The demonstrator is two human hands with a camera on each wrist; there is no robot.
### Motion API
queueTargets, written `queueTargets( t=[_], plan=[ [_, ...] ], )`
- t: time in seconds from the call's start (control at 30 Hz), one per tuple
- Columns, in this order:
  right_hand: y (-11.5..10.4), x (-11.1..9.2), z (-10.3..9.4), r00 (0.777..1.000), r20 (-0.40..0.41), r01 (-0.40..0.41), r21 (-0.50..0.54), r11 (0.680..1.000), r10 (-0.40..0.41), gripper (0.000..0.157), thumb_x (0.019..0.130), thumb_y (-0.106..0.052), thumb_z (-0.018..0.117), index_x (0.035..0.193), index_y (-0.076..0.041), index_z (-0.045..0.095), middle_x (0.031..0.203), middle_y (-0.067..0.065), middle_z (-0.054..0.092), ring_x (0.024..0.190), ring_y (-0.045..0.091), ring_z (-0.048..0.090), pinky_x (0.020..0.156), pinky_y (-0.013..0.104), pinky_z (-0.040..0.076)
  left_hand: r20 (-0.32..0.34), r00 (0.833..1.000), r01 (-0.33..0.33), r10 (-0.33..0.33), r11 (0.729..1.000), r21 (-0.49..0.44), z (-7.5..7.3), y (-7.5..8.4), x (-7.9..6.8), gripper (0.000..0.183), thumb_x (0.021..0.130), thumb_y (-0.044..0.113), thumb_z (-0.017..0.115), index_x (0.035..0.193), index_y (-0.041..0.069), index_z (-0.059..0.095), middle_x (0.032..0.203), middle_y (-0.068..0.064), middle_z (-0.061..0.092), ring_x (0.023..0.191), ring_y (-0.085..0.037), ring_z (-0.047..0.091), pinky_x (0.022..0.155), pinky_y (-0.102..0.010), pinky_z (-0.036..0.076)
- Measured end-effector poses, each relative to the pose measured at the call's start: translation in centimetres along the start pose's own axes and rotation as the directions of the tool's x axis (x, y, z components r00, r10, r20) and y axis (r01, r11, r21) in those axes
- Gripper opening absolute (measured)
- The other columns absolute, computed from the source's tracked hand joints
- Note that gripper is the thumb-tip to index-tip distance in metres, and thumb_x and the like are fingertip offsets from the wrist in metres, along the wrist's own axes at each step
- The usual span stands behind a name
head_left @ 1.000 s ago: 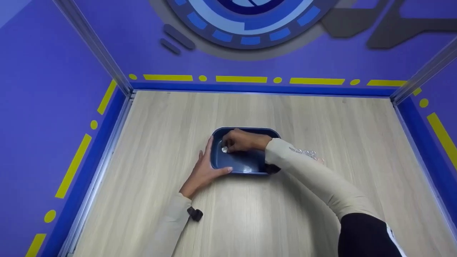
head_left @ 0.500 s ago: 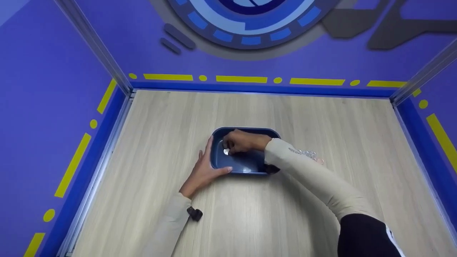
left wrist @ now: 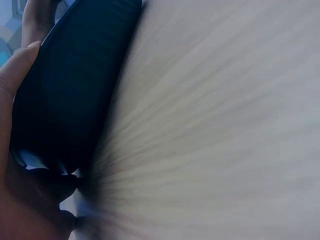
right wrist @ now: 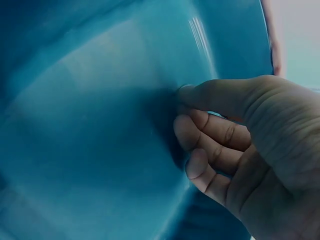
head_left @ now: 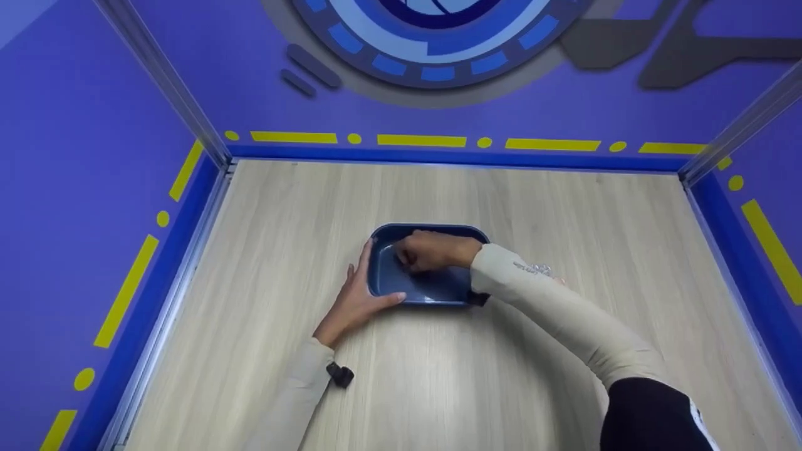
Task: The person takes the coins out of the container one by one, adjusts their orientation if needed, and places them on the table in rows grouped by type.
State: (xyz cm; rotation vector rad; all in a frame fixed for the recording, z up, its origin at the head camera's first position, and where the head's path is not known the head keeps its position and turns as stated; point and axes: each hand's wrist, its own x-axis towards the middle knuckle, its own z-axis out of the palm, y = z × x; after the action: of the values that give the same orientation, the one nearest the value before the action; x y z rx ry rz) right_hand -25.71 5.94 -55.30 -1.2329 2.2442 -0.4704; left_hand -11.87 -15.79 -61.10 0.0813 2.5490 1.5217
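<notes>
My left hand [head_left: 358, 294] grips the left end of a dark blue rectangular tray [head_left: 438, 285], thumb over the front rim and fingers along the side. Up close, the left wrist view has the tray's outer wall [left wrist: 75, 80] beside the thumb. Inside the tray, toward its left end, is my right hand [head_left: 432, 250], fingers curled and thumb [right wrist: 215, 97] pressed to the index finger. A small clear shiny piece seen there moments ago is now hidden within these fingertips; only a thin edge shows by the thumb tip. The visible tray floor [right wrist: 90, 125] is bare.
Beyond the right sleeve, several small clear pieces [head_left: 542, 270] lie on the wooden table [head_left: 282, 219], a pinkish one [head_left: 560, 281] beside them. Blue-violet panels [head_left: 438, 119] enclose the back and sides. The right forearm crosses over the tray's right end.
The small shiny piece under my right fingertips has gone from sight as the fingers drew together. My right hand has shifted slightly right; the left hand has stayed on the tray.
</notes>
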Motion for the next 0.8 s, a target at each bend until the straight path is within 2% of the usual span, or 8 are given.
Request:
queueTargets(
  t=[0.13, 0.37, 0.8],
  plan=[
    [0.9, -1.3, -0.1, 0.998, -0.069, 0.018, 0.039, 0.999, -0.015, 0.005, 0.101, -0.005, 0.074, 0.105, -0.006, 0.071, 0.085, -0.001, 0.069, 0.069, 0.010, 0.062, 0.063, 0.027, 0.052, -0.008, 1.000, -0.008, 0.008, 1.000, 0.001, 0.1, 0.1, -0.1, 0.135, 0.082, 0.065, 0.091, 0.179, 0.036, 0.002, 0.184, -0.011, 0.014, 0.162, -0.062, -0.001, 0.122, -0.084, 0.020],
    [2.1, -3.8, -0.5, 0.984, -0.177, 0.006, 0.104, 0.995, 0.013, 0.008, 0.100, -0.005, 0.078, 0.104, -0.005, 0.072, 0.095, 0.005, 0.074, 0.086, 0.016, 0.068, 0.079, 0.036, 0.059, -0.014, 1.000, -0.003, 0.003, 1.000, 0.000, 0.1, 0.1, 0.0, 0.136, 0.082, 0.063, 0.092, 0.179, 0.033, 0.002, 0.184, -0.009, 0.014, 0.162, -0.062, -0.001, 0.123, -0.083, 0.020],
    [3.3, -7.7, -0.9, 0.952, -0.302, 0.012, 0.197, 0.980, 0.049, 0.008, 0.097, -0.001, 0.080, 0.102, -0.004, 0.074, 0.093, 0.006, 0.077, 0.084, 0.016, 0.070, 0.077, 0.037, 0.059, -0.016, 1.000, 0.007, -0.007, 1.000, -0.002, 0.2, 0.1, 0.1, 0.137, 0.080, 0.065, 0.092, 0.179, 0.034, 0.003, 0.185, -0.008, 0.013, 0.163, -0.061, -0.001, 0.124, -0.082, 0.017]
  ],
)
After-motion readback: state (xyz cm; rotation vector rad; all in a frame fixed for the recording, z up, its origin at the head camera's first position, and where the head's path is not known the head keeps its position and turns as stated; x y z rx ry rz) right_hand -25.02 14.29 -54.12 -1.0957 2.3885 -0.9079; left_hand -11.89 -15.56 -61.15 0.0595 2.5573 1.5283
